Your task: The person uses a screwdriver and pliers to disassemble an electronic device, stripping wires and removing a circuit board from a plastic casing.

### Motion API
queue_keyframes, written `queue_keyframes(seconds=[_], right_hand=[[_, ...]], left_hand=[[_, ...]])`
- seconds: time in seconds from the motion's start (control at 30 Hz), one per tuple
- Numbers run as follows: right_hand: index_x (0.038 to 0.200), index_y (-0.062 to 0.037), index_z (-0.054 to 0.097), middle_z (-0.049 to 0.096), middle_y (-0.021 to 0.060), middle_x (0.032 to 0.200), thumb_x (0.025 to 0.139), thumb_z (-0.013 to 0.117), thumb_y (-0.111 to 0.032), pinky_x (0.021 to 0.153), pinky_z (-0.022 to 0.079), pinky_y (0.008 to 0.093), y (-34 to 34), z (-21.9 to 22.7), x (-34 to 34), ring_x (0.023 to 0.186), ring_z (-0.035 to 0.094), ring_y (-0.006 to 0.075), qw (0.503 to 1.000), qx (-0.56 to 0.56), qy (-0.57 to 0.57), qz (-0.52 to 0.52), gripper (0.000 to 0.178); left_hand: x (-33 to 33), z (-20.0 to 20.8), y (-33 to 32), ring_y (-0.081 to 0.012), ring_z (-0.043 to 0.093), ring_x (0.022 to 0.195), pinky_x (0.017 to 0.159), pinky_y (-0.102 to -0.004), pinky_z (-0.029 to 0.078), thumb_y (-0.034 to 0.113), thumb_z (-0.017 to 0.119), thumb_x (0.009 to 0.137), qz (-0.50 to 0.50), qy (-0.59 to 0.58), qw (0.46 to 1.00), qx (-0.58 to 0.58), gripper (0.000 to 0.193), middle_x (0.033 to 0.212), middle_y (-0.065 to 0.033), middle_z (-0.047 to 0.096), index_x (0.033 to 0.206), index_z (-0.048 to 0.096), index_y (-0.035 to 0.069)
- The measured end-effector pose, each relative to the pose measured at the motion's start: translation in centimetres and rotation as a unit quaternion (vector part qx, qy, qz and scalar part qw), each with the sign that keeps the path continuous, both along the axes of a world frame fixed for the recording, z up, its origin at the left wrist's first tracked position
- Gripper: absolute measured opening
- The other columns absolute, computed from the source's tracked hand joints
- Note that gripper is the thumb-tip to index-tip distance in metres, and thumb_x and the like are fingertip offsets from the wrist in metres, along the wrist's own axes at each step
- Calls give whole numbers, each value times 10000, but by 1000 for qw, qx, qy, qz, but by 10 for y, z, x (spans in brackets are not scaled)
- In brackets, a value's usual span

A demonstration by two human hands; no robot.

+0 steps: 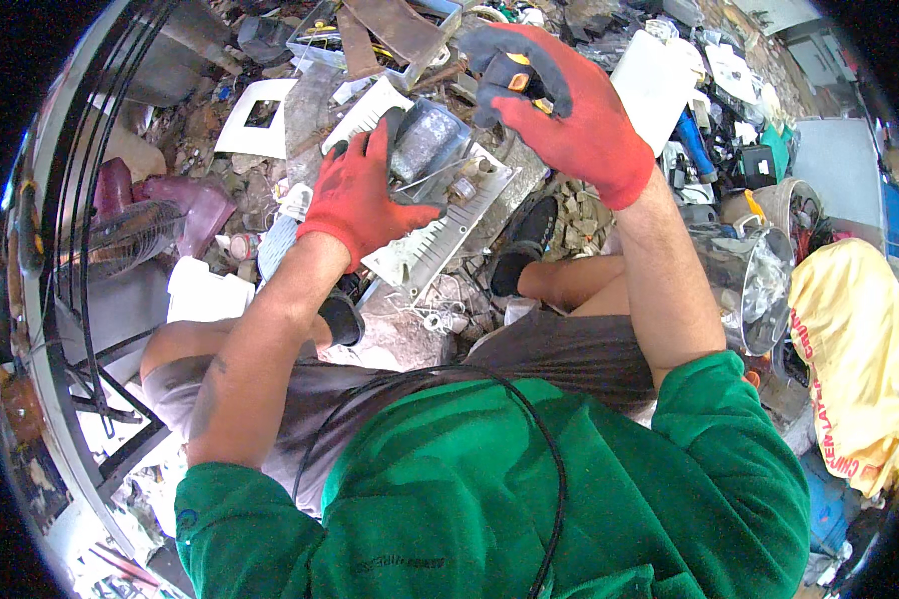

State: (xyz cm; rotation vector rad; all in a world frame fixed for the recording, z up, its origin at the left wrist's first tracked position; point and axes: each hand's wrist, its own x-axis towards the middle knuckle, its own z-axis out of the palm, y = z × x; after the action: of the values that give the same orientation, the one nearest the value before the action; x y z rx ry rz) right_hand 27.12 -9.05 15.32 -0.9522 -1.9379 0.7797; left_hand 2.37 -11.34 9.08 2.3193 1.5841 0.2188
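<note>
My left hand (360, 190), in a red glove with dark fingertips, lies with fingers spread over a white slotted plastic panel (440, 245). Its fingertips are beside a scuffed grey box-shaped part (428, 140) on the panel; I cannot tell how firmly they press. A small brownish round part (463, 188) and thin wires sit to the right of that box. Raised above and to the right, my right hand (579, 120), gloved alike, is closed around a black-and-orange tool handle (509, 75). The tool's working end is hidden or too unclear to make out.
A blue-grey crate (410, 72) with tools and brown strips stands ahead. To the left are a white frame (257, 118) and a black metal rack (90, 299). At right lie a metal bucket (759, 285) and a yellow sack (854, 359). Rubble and scrap cover the ground.
</note>
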Motion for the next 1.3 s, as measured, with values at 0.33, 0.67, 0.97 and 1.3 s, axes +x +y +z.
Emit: queue_keyframes(seconds=[0.33,0.67,0.97,1.3], right_hand=[[1290,-44,544,659,95,1126,809,647,-94,870,505,321,1,-9,0,971,639,164,997,65,-51,-10,494],[1289,-49,548,658,105,1131,793,661,-96,883,505,332,-4,-1,-3,994,639,183,997,65,-45,-11,511],[1282,-49,550,651,105,1144,795,664,-103,884,504,331,-4,0,-3,1003,637,182,997,55,-59,-10,503],[1236,-45,546,662,109,1087,804,656,-81,869,506,332,-5,6,5,980,646,187,997,13,-69,42,447]], left_hand=[[-3,-3,-1,-391,476,1252,1105,-484,303,404,846,633,-15,16,1000,1,1078,1325,-265,481,1460,272,16],[0,-1,-2,-386,489,1238,1100,-474,315,396,848,631,-4,23,1000,2,1069,1311,-257,491,1457,276,30],[-2,-7,-1,-382,490,1242,1106,-467,310,399,841,630,-4,23,1000,9,1069,1311,-255,494,1459,269,38],[0,-1,-2,-383,488,1246,1108,-458,308,418,828,636,-7,30,1000,3,1066,1317,-264,492,1457,273,24]])
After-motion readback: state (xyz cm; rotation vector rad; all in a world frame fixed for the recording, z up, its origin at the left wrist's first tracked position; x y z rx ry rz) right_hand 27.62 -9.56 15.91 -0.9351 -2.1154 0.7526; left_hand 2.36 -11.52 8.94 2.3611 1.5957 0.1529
